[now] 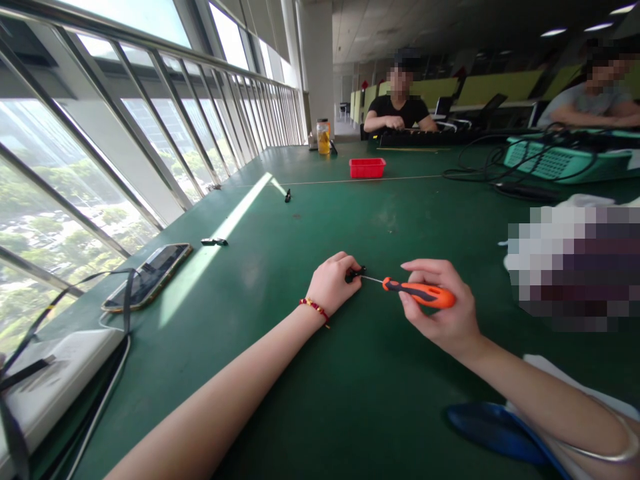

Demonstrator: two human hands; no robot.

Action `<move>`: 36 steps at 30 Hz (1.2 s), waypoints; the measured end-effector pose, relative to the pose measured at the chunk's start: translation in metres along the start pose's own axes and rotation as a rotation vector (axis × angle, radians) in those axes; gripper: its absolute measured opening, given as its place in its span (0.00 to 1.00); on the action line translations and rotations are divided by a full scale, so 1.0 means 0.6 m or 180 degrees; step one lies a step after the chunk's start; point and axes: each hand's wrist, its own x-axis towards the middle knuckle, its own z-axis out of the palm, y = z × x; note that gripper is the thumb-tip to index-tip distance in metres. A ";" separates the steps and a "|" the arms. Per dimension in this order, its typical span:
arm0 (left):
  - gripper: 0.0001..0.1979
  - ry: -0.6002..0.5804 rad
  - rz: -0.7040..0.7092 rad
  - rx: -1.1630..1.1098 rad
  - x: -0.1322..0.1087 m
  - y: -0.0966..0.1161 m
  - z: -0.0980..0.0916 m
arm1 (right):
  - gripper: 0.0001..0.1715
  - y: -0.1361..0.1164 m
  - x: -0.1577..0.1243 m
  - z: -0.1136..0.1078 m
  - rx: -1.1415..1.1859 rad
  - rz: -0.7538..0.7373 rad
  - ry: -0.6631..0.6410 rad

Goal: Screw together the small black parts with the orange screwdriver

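On the green tabletop (280, 373), my left hand (334, 283) is closed around a small black part (355, 273), whose kind I cannot make out. Part of it is hidden by my fingers. My right hand (445, 307) grips a screwdriver (423, 293) with an orange and dark handle. Its thin metal shaft points left, and the tip is at the black part. Whether the tip sits inside a screw is too small to see. Two more small black pieces lie farther off: one long piece (214, 242) in the sunlit strip and another piece (287, 195) beyond it.
A phone (150, 277) and a white power strip (65, 387) with cables lie at the left, beside a metal railing. Farther back are a red tray (367, 169), a jar (323, 138) and a teal basket (565, 160). A blue object (495, 430) lies near my right forearm. Two people sit opposite.
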 end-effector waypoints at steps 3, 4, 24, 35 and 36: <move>0.04 -0.0001 -0.0018 0.0007 0.000 0.001 0.000 | 0.28 0.006 0.001 0.004 0.0201 0.0062 0.0107; 0.03 0.0000 -0.0014 0.0008 0.000 0.001 -0.001 | 0.28 0.006 0.001 0.004 0.0205 0.0083 0.0017; 0.04 0.0009 0.0007 -0.0024 -0.001 0.000 0.000 | 0.11 -0.003 0.001 -0.002 -0.0073 0.0068 -0.0338; 0.04 0.0007 0.0034 -0.0049 -0.001 -0.003 0.002 | 0.11 -0.005 0.002 -0.003 -0.0057 0.0146 -0.0438; 0.04 0.0005 0.0038 -0.0052 0.000 -0.004 0.003 | 0.10 -0.005 0.002 -0.003 -0.0090 0.0132 -0.0399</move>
